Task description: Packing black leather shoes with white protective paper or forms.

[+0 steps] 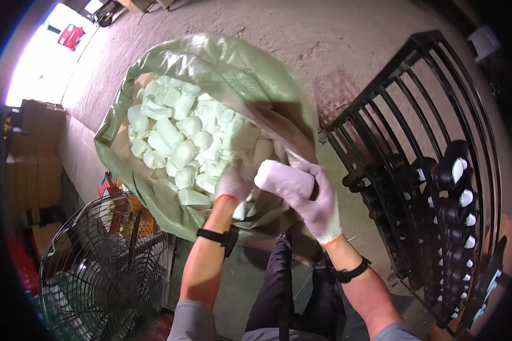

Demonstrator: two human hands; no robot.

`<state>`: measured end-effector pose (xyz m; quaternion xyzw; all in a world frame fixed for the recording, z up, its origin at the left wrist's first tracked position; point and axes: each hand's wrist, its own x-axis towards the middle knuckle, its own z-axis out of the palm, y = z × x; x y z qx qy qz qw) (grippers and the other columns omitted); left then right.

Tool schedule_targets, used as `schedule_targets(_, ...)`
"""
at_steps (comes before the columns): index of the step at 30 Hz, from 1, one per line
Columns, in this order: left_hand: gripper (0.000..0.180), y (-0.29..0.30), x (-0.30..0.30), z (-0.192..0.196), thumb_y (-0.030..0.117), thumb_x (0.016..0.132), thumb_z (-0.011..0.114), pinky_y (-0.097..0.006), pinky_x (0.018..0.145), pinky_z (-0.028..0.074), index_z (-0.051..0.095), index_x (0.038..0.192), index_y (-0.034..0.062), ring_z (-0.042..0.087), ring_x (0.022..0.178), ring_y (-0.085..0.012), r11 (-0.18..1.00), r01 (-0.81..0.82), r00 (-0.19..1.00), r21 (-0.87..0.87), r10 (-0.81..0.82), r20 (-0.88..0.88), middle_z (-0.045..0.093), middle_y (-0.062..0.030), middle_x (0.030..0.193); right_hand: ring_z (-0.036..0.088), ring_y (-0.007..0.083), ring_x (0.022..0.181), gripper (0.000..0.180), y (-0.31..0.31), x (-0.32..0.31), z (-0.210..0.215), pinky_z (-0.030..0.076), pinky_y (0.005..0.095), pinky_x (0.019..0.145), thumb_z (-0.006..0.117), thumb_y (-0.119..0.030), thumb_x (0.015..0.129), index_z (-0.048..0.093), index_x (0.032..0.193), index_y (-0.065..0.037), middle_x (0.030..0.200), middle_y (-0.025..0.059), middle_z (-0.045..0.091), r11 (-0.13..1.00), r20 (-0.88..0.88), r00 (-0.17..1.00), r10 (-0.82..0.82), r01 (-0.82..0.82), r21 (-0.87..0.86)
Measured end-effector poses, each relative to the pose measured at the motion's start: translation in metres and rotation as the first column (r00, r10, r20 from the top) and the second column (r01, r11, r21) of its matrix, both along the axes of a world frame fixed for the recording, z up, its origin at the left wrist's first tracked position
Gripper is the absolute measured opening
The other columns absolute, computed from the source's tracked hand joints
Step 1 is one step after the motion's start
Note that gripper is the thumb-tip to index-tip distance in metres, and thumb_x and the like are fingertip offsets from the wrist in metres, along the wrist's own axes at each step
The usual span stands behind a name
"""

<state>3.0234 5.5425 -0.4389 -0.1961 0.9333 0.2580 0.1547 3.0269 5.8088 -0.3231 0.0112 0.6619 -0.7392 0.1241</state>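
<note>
Right hand (318, 206): white-gloved, curled around a smooth white block (283, 181) over the sack's (261, 68) near right side.
Left hand (231, 184): gloved, among pale pieces (179, 136); cannot tell its grip.
Sack: green, open, holding those pieces.
Fan (132, 284): wire-caged, left.
Rack (428, 40): black, barred, right.

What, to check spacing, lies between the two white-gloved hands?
A white, oblong block, held in the right hand, one end toward the left hand, in the head view.
</note>
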Motion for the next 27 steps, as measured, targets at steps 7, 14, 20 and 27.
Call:
schedule_targets(7,0.085,0.115,0.022,0.170,-0.003,0.087,0.077,-0.040,0.100,0.061,0.047,0.166,0.0018,0.072,0.123,-0.0270,0.929,-0.021,0.886,0.370,0.189,-0.424,0.072,-0.0222,0.139,0.069,0.0181,0.115,0.054,0.140,0.047,0.021,0.059,0.0339,0.098,0.081,-0.013,0.099,0.058,0.147,-0.002,0.128,0.0109,0.071,0.830,0.261,0.882,-0.393,0.462,-0.314)
schedule_targets(14,0.120,0.293,0.050,0.204,0.005,0.075,0.092,-0.039,0.102,0.059,0.030,0.177,0.0053,0.073,0.110,-0.0247,0.603,0.563,0.804,0.565,-0.558,-0.206,0.073,-0.0181,0.138,0.065,0.0374,0.134,0.058,0.303,0.121,0.084,0.053,0.0454,0.113,0.079,0.001,0.083,0.066,0.139,-0.007,0.141,0.0176,0.064,0.840,-0.262,0.944,-0.202,0.305,0.450)
schedule_targets(20,0.118,0.427,0.051,0.196,0.011,0.080,0.089,-0.040,0.107,0.058,0.024,0.179,0.0095,0.072,0.119,-0.0274,0.251,0.618,0.510,0.745,-0.849,-0.137,0.074,-0.0199,0.135,0.060,0.0334,0.141,0.051,0.435,0.196,0.089,0.048,0.0477,0.119,0.068,0.005,0.079,0.070,0.129,-0.007,0.146,0.0167,0.064,0.855,-0.304,0.914,-0.270,0.373,0.361)
schedule_targets(27,0.081,0.553,0.083,0.186,0.010,0.091,0.079,-0.046,0.102,0.061,0.047,0.165,0.0084,0.074,0.122,-0.0442,0.165,0.836,0.419,0.524,-0.807,-0.415,0.069,-0.0260,0.144,0.064,0.0231,0.132,0.065,0.474,0.202,0.080,0.051,0.0382,0.115,0.083,-0.014,0.093,0.058,0.151,0.002,0.144,0.0146,0.065,0.400,-0.227,0.406,-0.885,0.914,0.073)
